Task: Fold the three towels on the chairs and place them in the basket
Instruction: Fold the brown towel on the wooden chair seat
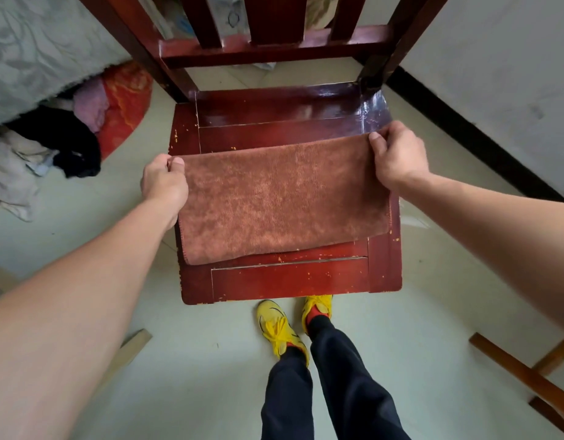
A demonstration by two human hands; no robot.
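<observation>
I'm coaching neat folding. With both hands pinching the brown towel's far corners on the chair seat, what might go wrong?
The towel lies skewed on the chair seat, so the next fold may come out uneven. The left hand and right hand pinch only corners; the edge at the seat's side might slide off.

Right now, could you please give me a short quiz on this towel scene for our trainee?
1. True or false: the towel hangs over the back of the chair.
2. How many hands pinch the towel? A none, B one, C two.
3. Fill in: the shoes in front of the chair are ___.
Key: 1 false, it lies on the seat. 2 C, left hand and right hand, one at each far corner. 3 yellow.
</observation>
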